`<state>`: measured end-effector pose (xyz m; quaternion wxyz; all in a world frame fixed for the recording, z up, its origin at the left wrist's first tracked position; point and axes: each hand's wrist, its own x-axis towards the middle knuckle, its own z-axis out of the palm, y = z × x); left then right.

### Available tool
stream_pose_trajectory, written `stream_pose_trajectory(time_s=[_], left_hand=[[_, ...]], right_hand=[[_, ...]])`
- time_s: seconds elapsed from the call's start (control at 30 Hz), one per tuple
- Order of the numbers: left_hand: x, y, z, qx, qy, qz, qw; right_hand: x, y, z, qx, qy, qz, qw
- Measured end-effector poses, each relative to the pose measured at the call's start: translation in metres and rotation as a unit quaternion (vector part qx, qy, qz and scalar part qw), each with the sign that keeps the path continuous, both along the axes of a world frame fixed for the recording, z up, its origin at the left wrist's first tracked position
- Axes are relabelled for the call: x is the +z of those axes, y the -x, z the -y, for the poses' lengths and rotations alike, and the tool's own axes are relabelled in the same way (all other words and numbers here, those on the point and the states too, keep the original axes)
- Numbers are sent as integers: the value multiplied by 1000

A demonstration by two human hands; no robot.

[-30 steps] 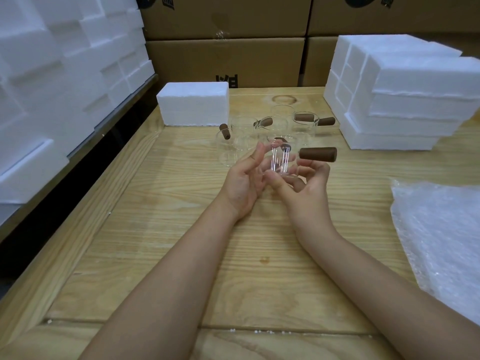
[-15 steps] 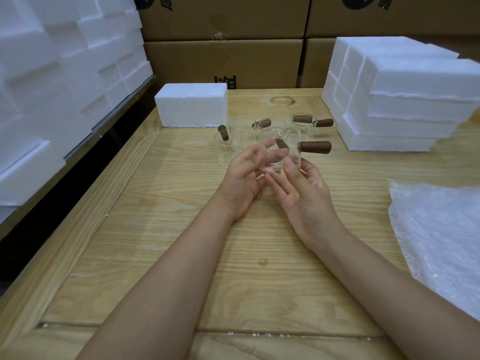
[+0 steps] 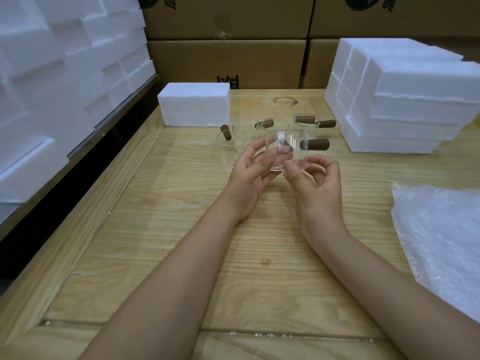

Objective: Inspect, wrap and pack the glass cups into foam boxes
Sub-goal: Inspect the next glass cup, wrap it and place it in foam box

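Observation:
A clear glass cup (image 3: 287, 149) with a brown wooden side handle (image 3: 314, 145) is held upright above the wooden table (image 3: 181, 229), handle pointing right. My left hand (image 3: 250, 172) holds its left side with thumb and fingertips. My right hand (image 3: 315, 183) pinches its lower right edge, fingers curled. Several more glass cups (image 3: 244, 131) with brown handles stand on the table just behind. A sheet of bubble wrap (image 3: 441, 237) lies at the right. A single foam box (image 3: 194, 105) stands at the back left of the table.
A stack of foam boxes (image 3: 405, 100) fills the back right corner. More foam pieces (image 3: 65, 74) are piled along the left, beyond the table's edge. Cardboard cartons (image 3: 228, 61) form a wall behind.
The cup has turned from lying on its side to upright in my hands and moved slightly away from me. My right fingers have curled in at its base.

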<state>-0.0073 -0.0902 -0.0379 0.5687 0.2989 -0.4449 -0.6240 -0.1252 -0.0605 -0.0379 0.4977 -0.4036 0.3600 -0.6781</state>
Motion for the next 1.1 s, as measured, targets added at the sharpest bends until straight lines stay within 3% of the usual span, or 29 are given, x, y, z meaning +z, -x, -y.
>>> stream_pose_trajectory(time_s=[0.17, 0.3, 0.4, 0.57, 0.67, 0.8, 0.97, 1.1], left_hand=[[3, -3, 0, -25, -47, -1, 999], [2, -3, 0, -31, -31, 2, 999], [3, -6, -1, -24, -6, 8, 1000], [3, -2, -4, -4, 21, 13, 1000], [4, 4, -6, -1, 30, 25, 999], [3, 5, -5, 9, 39, 31, 999], [1, 3, 0, -19, -23, 13, 999], [-3, 1, 0, -49, -26, 49, 997]], right_hand=[[5, 0, 2, 93, -32, 143, 985], [5, -1, 3, 139, -62, 186, 971], [1, 0, 4, 129, -67, 158, 977], [2, 3, 7, 10, -26, 19, 999], [-2, 5, 7, 1, 9, -44, 999], [0, 5, 7, -8, 10, -38, 999], [6, 8, 9, 32, -12, 83, 996], [7, 5, 7, 64, -29, 99, 993]])
